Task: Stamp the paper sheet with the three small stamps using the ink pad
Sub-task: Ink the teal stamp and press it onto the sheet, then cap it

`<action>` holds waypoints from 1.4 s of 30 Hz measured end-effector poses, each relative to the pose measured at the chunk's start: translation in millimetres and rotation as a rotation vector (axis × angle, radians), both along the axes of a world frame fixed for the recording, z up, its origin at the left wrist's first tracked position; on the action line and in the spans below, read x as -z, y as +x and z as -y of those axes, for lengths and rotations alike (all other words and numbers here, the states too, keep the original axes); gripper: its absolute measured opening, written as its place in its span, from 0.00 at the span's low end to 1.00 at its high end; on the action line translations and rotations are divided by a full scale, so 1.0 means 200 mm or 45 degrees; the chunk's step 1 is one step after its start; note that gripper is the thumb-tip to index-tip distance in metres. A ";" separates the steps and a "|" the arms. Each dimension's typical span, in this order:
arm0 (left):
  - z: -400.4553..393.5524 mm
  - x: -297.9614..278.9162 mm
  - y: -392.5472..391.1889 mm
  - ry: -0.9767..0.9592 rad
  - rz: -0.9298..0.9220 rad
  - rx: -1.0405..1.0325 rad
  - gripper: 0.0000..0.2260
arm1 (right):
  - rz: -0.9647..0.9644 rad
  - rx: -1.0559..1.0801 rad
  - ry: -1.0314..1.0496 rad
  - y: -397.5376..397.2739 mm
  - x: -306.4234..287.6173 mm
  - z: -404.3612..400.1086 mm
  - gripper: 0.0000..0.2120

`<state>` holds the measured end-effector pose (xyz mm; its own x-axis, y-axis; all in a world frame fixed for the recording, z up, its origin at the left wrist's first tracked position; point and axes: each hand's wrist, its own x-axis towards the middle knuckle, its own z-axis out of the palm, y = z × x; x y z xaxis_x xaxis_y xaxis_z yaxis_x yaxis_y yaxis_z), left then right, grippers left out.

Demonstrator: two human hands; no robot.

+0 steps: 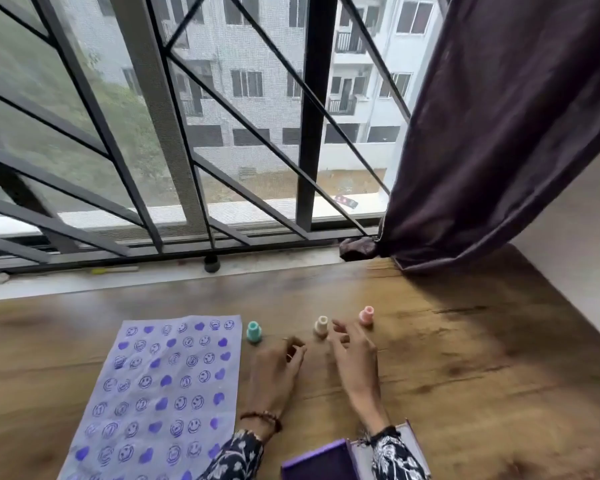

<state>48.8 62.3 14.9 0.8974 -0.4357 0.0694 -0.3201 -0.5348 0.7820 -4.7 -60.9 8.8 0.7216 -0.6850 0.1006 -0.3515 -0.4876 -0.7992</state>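
A pale sheet of paper (163,393) lies on the wooden table, covered with purple smiley and heart prints. To its right stand three small stamps in a row: a teal stamp (254,331), a cream stamp (321,326) and a pink stamp (366,316). My left hand (278,368) rests on the table between the teal and cream stamps, fingers loosely curled, holding nothing. My right hand (355,355) hovers with spread fingers just below the cream and pink stamps, touching neither. The purple ink pad (317,460) lies open at the bottom edge, partly under my right sleeve.
The wooden table (465,375) runs up to a window sill (153,282) with a metal grille behind it. A dark purple curtain (499,133) hangs at the right and drapes onto the table's far corner. A small dark knob (211,264) stands on the sill.
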 end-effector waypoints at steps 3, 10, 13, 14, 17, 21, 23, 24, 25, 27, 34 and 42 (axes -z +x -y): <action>-0.18 0.00 -0.02 -0.075 -0.012 -0.231 0.09 | 0.085 0.035 -0.040 -0.03 0.00 -0.11 0.10; -0.28 0.00 0.17 0.008 -0.090 -0.389 0.09 | -0.049 -0.292 0.126 0.16 -0.01 -0.33 0.12; -0.23 0.01 0.21 0.047 -0.130 -0.336 0.06 | -0.136 -0.397 0.156 0.26 -0.02 -0.36 0.17; -0.22 0.02 0.22 0.056 -0.143 -0.320 0.06 | -0.164 -0.421 0.129 0.29 -0.02 -0.36 0.18; -0.21 0.04 0.22 0.027 -0.181 -0.318 0.06 | -0.223 -0.446 0.046 0.32 -0.02 -0.36 0.15; -0.26 0.03 0.18 -0.251 -0.310 -0.301 0.06 | -0.078 -0.379 0.261 0.24 -0.07 -0.34 0.08; -0.28 0.00 0.15 -0.526 -0.580 -0.252 0.10 | 0.051 -0.334 0.556 0.15 -0.11 -0.33 0.08; -0.28 -0.02 0.12 -0.674 -0.748 -0.200 0.10 | 0.108 -0.320 0.701 0.11 -0.13 -0.33 0.09; -0.29 -0.03 0.09 -0.801 -0.894 -0.136 0.09 | 0.159 -0.308 0.826 0.06 -0.14 -0.34 0.10; -0.29 -0.06 0.01 -0.913 -1.007 -0.052 0.07 | 0.248 -0.286 0.995 -0.04 -0.17 -0.35 0.09; -0.29 -0.11 -0.20 -0.805 -0.787 0.056 0.10 | 0.384 -0.018 1.288 -0.33 -0.21 -0.41 0.08; -0.39 0.00 -0.32 -0.411 -0.617 0.104 0.08 | 0.522 0.239 2.005 -0.68 -0.12 -0.41 0.14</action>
<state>-15.6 140.8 14.2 0.8242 -0.5300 -0.1997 0.0842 -0.2340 0.9686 -140.4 21.8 33.7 0.7237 -0.3610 -0.5882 0.0401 0.8728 -0.4864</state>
